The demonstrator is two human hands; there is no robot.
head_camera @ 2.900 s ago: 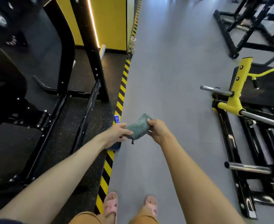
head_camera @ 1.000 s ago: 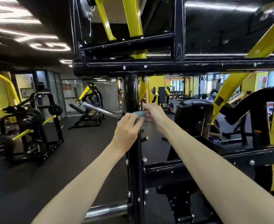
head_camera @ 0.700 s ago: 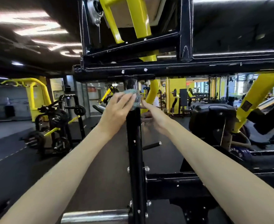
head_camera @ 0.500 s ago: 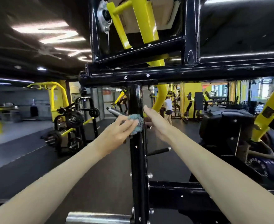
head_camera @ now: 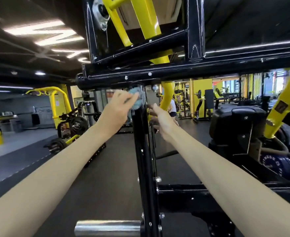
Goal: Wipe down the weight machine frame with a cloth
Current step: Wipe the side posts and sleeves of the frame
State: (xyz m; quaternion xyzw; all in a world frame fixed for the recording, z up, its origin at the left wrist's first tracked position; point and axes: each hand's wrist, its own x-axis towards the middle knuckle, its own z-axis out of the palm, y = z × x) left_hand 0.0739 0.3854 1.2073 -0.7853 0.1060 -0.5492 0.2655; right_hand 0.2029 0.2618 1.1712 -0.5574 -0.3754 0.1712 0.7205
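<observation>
Blue cloth [head_camera: 138, 101]: bunched against the top of the black post [head_camera: 143, 142], just under the crossbar [head_camera: 175, 70].
Left hand [head_camera: 118, 110]: fingers fairly straight, pressing the cloth onto the post; blurred.
Right hand [head_camera: 163, 120]: relaxed, holding nothing, fingertips at the post's right side.
Arms: both stretched forward and up, one on either side of the post.
Post surface: glossy, bolted.

Motion smears the left hand [head_camera: 116, 109] and the cloth [head_camera: 138, 100] under its fingers, and the cloth's far side is lost behind the upright post [head_camera: 144, 144]. Just right of that grip, the right hand [head_camera: 164, 119] hides its fingertips behind the post, so its hold is unreadable.
</observation>
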